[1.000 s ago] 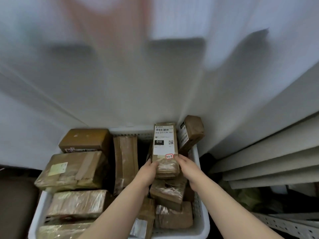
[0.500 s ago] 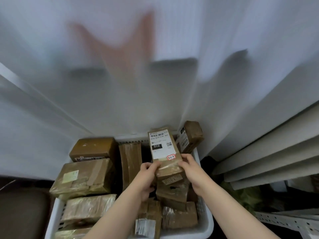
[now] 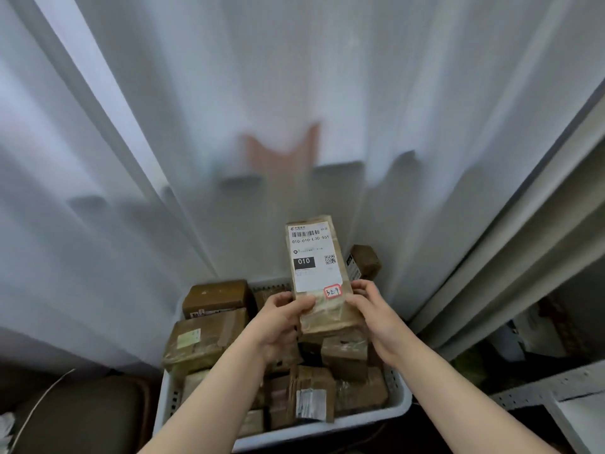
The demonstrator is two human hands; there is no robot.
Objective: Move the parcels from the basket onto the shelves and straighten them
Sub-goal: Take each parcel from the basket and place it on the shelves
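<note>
The parcel we have in hand is a tall, narrow carton wrapped in clear tape. It stands upright above the basket with its white shipping label turned toward us and a red-edged sticker reading 3-2-9 at the label's lower corner. We hold it by its lower end only — the left hand wrapped round the left edge with the thumb across the front, the right hand gripping the right edge. It is clear of the other parcels packed in the basket below: a broad taped one at the left, a small brown box propped at the far right corner. Behind hangs a pale curtain, and the shelves run off to our right. In our judgement the lift is done and the carry comes next. The grip sits low on a long box and the tape looks slick, so we would slide one hand up toward the middle before swinging right. We would also read the sticker — it likely names the shelf spot — and set the parcel down square to the shelf edge, label outward, so it needs little straightening.
</note>
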